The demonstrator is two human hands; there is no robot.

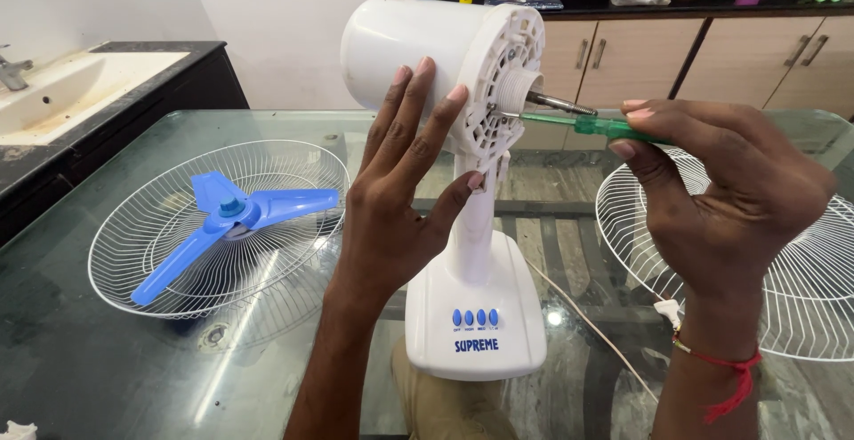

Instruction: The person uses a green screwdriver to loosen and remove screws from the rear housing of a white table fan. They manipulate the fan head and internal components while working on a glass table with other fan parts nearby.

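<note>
A white table fan body [471, 315] stands on a glass table [107, 378], its grilles and blade taken off. My left hand [405, 182] lies flat against the white motor housing [414, 53], fingers spread upward. My right hand [721, 191] grips a green-handled screwdriver [592, 125] whose tip meets the front face of the motor housing, just below the bare metal shaft [560, 103]. A red thread is tied around my right wrist.
A white wire grille [133, 235] lies on the left with the blue three-blade propeller [233, 219] in it. A second grille [801, 289] lies on the right. The white cord [596, 329] runs across the glass. A sink [62, 93] sits far left, cabinets and bottles behind.
</note>
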